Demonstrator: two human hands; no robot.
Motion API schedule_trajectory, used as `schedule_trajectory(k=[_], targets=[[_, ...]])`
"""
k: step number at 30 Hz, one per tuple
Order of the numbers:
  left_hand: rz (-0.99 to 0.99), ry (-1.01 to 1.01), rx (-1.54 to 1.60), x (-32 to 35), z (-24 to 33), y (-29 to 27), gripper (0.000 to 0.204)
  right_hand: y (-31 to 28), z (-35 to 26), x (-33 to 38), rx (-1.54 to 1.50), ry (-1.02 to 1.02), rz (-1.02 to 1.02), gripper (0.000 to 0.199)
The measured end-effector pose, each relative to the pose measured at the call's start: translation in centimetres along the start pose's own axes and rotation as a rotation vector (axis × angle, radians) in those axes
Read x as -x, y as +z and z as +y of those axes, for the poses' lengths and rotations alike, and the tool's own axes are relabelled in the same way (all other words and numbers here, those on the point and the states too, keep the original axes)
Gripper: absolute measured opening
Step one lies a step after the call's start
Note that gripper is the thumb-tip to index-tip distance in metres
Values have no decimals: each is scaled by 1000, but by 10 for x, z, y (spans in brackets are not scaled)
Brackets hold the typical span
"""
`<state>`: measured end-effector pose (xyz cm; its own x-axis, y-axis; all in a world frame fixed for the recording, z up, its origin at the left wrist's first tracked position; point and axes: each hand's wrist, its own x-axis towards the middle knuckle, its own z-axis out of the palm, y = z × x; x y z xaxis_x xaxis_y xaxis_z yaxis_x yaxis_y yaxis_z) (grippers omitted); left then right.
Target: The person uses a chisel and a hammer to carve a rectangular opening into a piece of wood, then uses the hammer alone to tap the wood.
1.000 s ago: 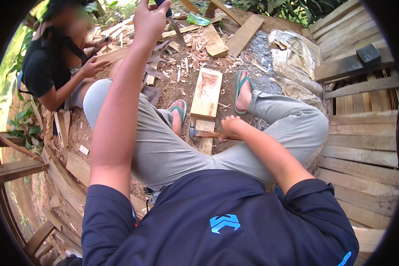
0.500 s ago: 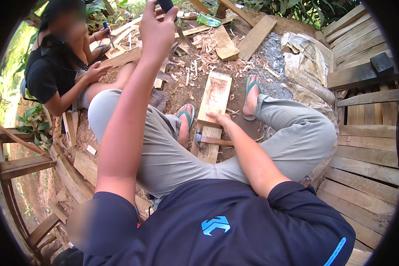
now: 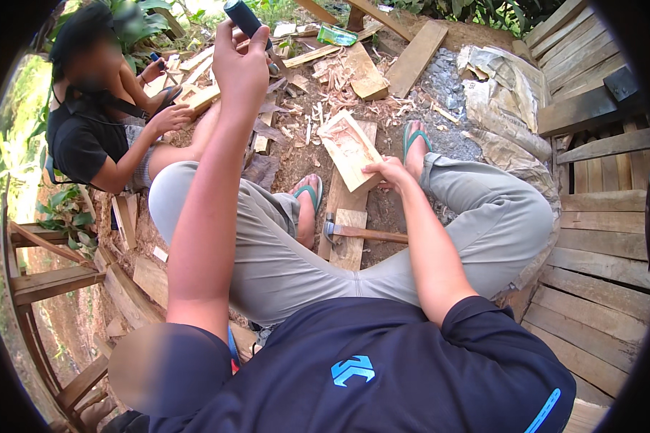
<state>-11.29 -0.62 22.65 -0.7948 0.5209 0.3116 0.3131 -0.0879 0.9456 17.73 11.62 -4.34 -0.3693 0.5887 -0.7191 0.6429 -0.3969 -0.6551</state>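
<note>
High at the upper left, my left hand (image 3: 243,61) is closed round the dark blue handle of a chisel (image 3: 245,17). Only a bit of its metal blade shows below the fingers. My right hand (image 3: 391,173) grips the near right corner of a pale wooden block (image 3: 355,167). A rectangular hollow with a rough floor is cut into the block's top. The block sits tilted over a plank (image 3: 334,206) on the ground between my feet. A hammer (image 3: 372,232) with a wooden handle lies across a short board (image 3: 348,252), nearer to me.
Another person (image 3: 87,144) sits at the left, with a blue-handled tool in one hand. Wood shavings (image 3: 332,79) and boards (image 3: 417,58) litter the ground ahead. A torn sack (image 3: 498,94) and grey gravel lie at the right, beside a slatted wooden structure (image 3: 599,238).
My right hand has lifted and turned the block, its near end swinging right. My left hand has shifted slightly down and left with the chisel. The other person's hands have moved too.
</note>
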Motion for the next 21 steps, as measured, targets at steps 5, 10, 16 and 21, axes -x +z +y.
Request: schedule_trajectory(k=[5, 10, 16, 21], targets=[[102, 28, 41, 0, -5, -6, 32, -7, -74, 18, 143, -6, -137, 55], [142, 110, 105, -2, -1, -2, 33, -50, -148, 13, 374, -155, -58, 54], [121, 97, 118, -6, -5, 7, 33, -70, -235, -6, 1184, -863, 481, 60], [195, 61, -54, -4, -15, -29, 27, -57, -183, -98, 1669, -1167, 451, 47]])
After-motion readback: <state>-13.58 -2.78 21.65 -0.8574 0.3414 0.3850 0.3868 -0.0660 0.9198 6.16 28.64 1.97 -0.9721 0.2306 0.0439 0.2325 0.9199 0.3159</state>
